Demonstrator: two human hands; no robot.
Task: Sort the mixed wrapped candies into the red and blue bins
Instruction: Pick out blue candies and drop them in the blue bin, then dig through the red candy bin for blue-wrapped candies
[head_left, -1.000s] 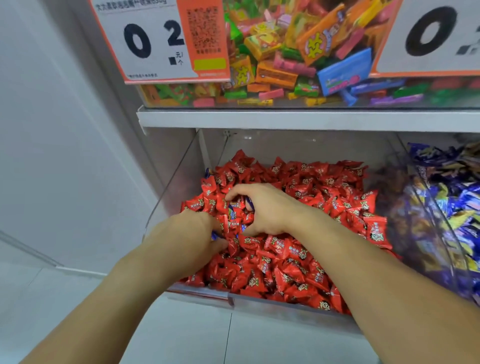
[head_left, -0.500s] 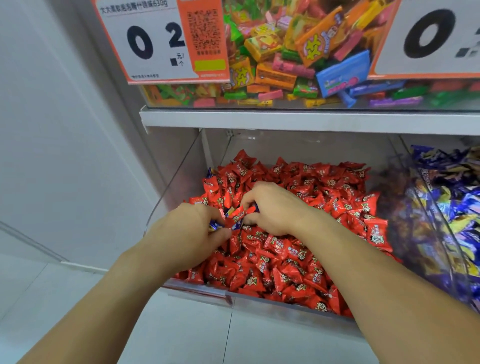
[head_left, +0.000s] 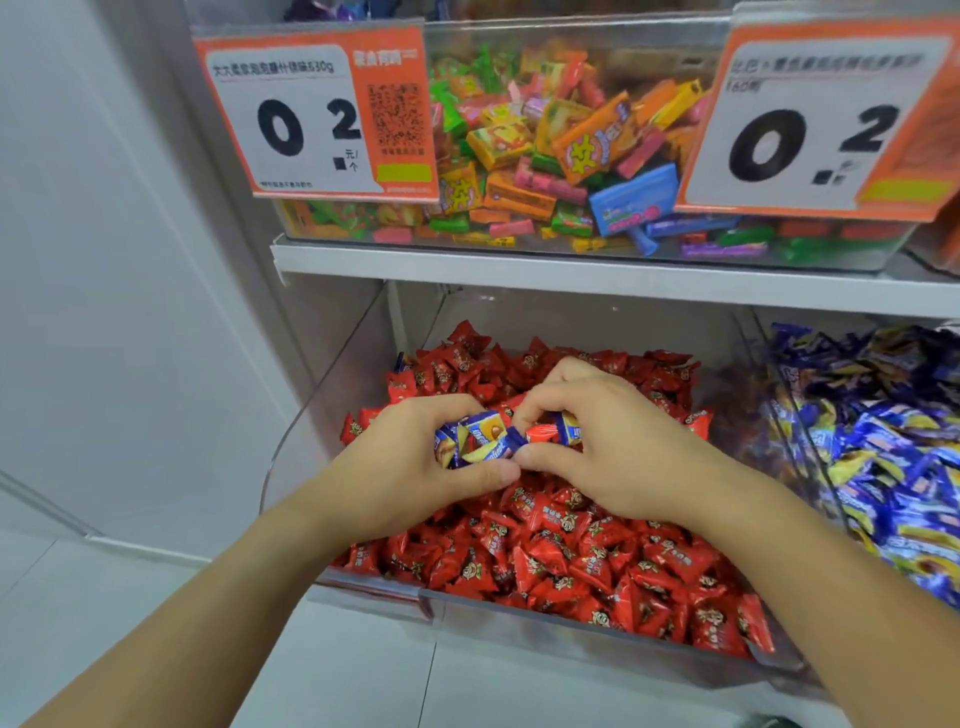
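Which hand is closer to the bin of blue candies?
Right. The right hand is over the middle of the red bin, closer to the blue bin at right; the left hand is farther left.

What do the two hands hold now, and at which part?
The left hand cups several blue candies by their bodies between fingers and thumb. The right hand pinches a blue candy by its body.
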